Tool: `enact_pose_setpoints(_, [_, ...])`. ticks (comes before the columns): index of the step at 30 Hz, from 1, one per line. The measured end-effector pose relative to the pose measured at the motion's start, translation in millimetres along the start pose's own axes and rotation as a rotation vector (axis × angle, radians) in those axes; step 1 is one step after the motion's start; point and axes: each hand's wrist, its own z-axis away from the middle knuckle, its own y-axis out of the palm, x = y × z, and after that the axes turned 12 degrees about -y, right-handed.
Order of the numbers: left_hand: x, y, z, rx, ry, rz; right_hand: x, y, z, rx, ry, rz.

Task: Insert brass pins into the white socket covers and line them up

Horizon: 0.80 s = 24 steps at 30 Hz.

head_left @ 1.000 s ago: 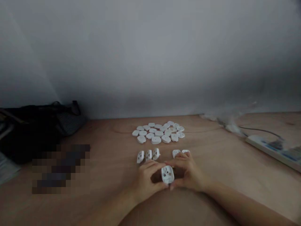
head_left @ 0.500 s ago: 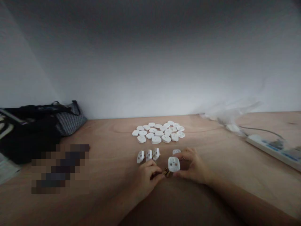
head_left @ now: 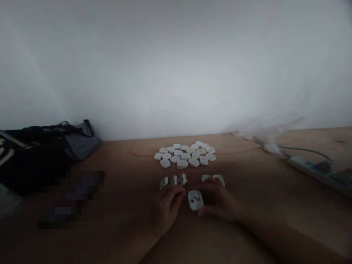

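My right hand (head_left: 218,200) grips a white plug housing (head_left: 195,200) between thumb and fingers, its face with dark holes turned toward me. Just left of it, the fingers of my left hand (head_left: 170,201) are pinched together near the housing's upper left edge; whatever they hold is too small and dark to make out. Beyond my left hand, three plug housings (head_left: 182,179) stand on edge in a row. Behind my right fingers lie two more white plug pieces (head_left: 219,179), partly hidden by the hand.
Several white plug pieces (head_left: 182,164) lie grouped farther back on the wooden table (head_left: 126,165). A black bag (head_left: 35,157) sits at left, near a pixelated dark object (head_left: 74,200). At right are a clear plastic bag (head_left: 271,135) and a power strip (head_left: 313,172) with a cable.
My right hand has brought the housing slightly left and down, closer to my left hand. My left fingers have lifted from the small brass pieces. The picture has become darker.
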Motion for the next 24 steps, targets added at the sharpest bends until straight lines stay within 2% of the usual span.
enact_pose_setpoints(8, [-2.6, 3.3, -0.9, 0.007, 0.1, 0.05, -3.3, 7.3, -2.3, -0.034, -0.04, -0.047])
enact_pose_setpoints(12, [-3.5, 2.0, -1.3, 0.079, 0.096, 0.039, -3.1, 7.7, -2.5, -0.03, -0.053, -0.012])
enact_pose_setpoints(20, [-1.5, 1.9, -1.3, 0.126, 0.122, 0.087, -2.7, 8.0, -3.4, -0.027, -0.038, -0.002])
enact_pose_setpoints(24, [-2.3, 3.7, -0.9, 0.122, 0.075, 0.1, -2.3, 6.5, -4.3, -0.019, -0.097, -0.027])
